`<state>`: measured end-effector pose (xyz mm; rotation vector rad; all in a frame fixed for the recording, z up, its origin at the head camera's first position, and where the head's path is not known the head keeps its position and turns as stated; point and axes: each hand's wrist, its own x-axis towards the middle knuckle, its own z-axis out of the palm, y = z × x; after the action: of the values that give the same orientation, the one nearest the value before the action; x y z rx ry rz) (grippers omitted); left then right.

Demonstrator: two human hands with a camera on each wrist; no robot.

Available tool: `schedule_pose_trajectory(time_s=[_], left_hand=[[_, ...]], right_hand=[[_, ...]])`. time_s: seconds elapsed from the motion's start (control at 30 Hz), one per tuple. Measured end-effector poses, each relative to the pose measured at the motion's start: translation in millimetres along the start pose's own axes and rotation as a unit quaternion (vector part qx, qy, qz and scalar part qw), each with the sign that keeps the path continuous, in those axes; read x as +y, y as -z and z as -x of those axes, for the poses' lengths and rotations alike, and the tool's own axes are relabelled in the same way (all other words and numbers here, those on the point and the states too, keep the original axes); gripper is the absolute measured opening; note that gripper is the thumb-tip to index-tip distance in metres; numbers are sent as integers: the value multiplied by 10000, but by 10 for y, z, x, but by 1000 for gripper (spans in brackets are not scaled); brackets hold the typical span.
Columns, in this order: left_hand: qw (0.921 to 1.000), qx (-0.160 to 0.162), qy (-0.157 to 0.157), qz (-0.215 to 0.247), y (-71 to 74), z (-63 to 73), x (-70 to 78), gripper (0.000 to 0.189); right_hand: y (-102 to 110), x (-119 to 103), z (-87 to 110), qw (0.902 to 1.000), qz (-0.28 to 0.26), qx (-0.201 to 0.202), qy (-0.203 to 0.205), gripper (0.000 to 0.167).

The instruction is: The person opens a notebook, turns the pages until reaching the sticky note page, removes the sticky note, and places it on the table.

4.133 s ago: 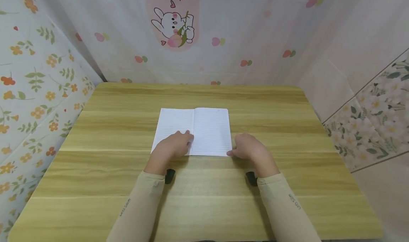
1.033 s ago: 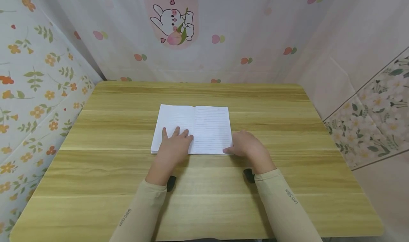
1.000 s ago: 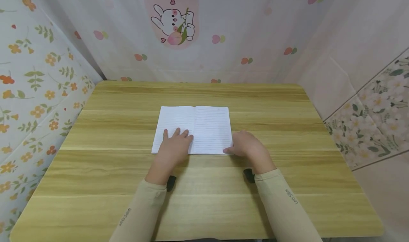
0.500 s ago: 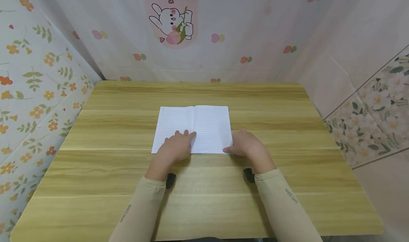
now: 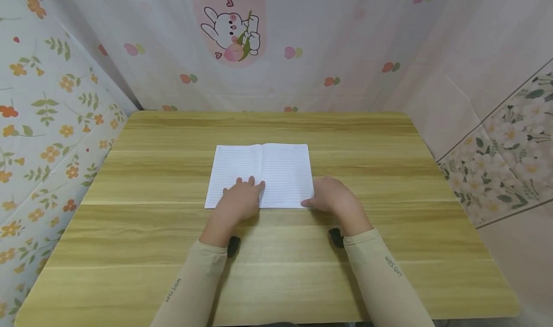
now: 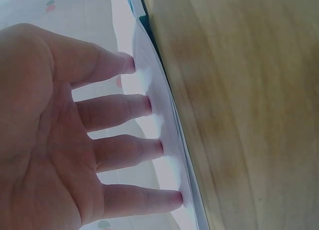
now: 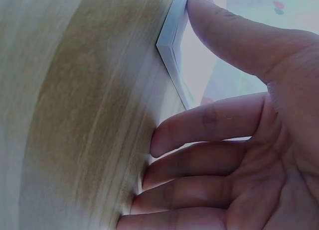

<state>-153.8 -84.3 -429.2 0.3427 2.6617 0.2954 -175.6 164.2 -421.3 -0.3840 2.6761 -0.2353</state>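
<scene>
A lined notebook lies spread flat on the wooden table. My left hand rests over the lower part of its left page, with the thumb beside the centre fold. In the left wrist view, the straight fingers of the left hand touch the paper with their tips, spaced apart. At the lower right corner of the notebook is my right hand, its thumb on the page edge. The right wrist view shows the other fingers of that hand extended, their tips on the tabletop beside the page stack.
The wooden table carries the notebook near its middle. Behind it hangs a white curtain with a rabbit print, and a flowered cloth covers the left side. A dark wrist-camera piece sits under the left wrist.
A second ago my left hand lay spread wider across the left page; it has shifted slightly right to the centre fold. The left page's raised edge has settled. The right hand has stayed put.
</scene>
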Motion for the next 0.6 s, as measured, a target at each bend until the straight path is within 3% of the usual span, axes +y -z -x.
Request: schedule_pose_trajectory(time_s=[0.6], left_hand=[[9999,92,-55,2,-3,15,6,52]], right_hand=[[-7,-2,-10,9999,68,89,46,44]])
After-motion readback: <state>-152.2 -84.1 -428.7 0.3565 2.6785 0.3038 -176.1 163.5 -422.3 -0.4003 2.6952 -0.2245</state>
